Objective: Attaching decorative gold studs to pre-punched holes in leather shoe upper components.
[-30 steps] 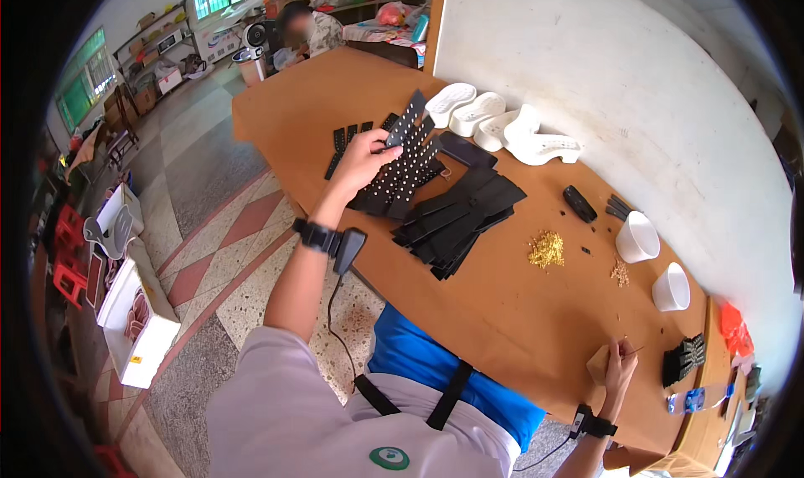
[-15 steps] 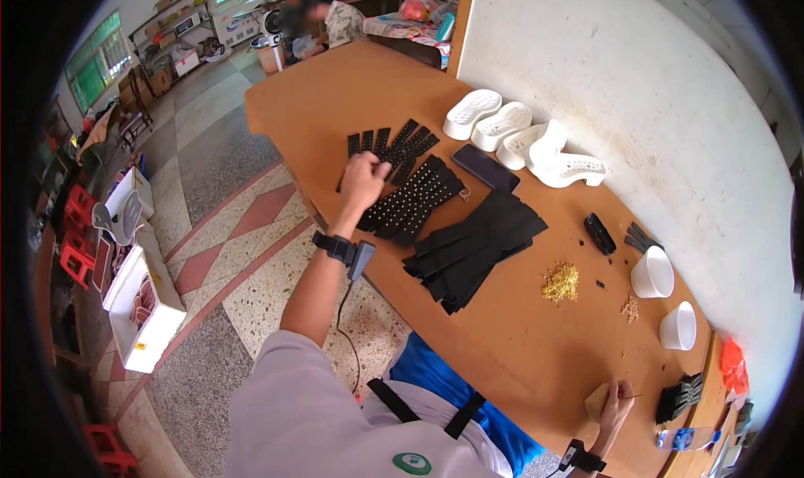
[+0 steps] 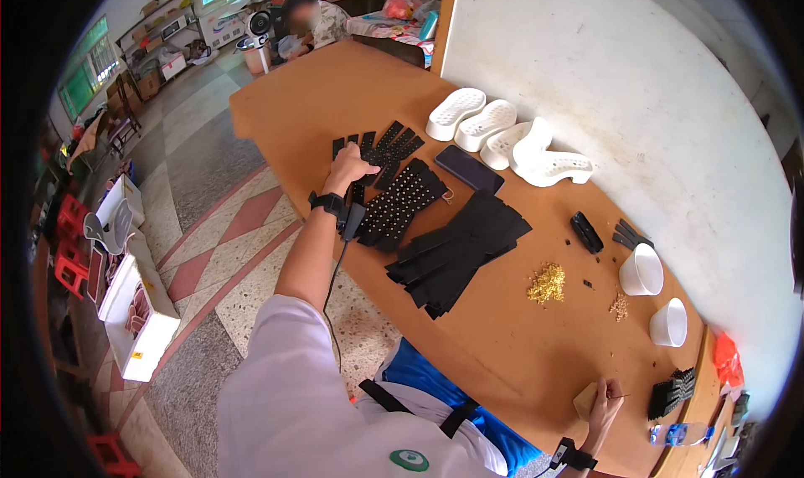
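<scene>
My left hand [image 3: 350,170] lies over the near end of the fanned black studded strips [image 3: 392,149], thumb and forefinger spread apart; its other fingers are mostly hidden. Just nearer to me is a pile of wider black strips dotted with light studs [image 3: 406,201]. At the lower right, my right hand [image 3: 605,404] is closed on a thin needle-like tool [image 3: 618,396], its kind too small to make out. Beside those fingers a tan block [image 3: 584,401] rests on the table, partly covered by the hand.
Plain black strips [image 3: 456,252] lie mid-table, near a phone [image 3: 469,170] and white shoe soles [image 3: 502,139] along the wall. Gold studs [image 3: 547,284], a black stapler-like object [image 3: 586,232], white cups [image 3: 641,270] and a bottle [image 3: 680,434] sit rightward. Another person [image 3: 322,21] sits beyond the table.
My left hand has shifted slightly over the studded strips, and its thumb and forefinger are spread wider. My right hand keeps the thin tool by the tan block. The whole view has shifted a little.
</scene>
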The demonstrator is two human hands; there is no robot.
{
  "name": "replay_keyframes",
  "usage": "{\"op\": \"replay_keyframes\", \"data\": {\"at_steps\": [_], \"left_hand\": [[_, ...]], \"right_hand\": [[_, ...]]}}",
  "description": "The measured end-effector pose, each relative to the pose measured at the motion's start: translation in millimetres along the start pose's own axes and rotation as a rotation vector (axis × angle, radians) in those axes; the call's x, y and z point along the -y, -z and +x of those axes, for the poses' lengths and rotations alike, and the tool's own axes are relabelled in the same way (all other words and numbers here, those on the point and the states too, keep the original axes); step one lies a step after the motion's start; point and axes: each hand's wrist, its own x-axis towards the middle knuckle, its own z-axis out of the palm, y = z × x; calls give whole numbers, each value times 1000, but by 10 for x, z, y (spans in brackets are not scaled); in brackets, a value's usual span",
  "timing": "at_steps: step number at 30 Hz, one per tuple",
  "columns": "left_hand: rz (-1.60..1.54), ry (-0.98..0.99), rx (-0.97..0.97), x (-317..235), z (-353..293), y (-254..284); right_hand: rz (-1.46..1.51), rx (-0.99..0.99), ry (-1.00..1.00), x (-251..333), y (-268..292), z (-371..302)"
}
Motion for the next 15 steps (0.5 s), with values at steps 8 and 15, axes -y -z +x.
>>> {"op": "replay_keyframes", "data": {"at_steps": [8,15], "left_hand": [[-100,-247,-218,278,268,-82],[-215,-613,-359,133,199,614]], "right_hand": [[-169,-53,64,170,-26,-73],[-206,-61,16,612,-81,-52]]}}
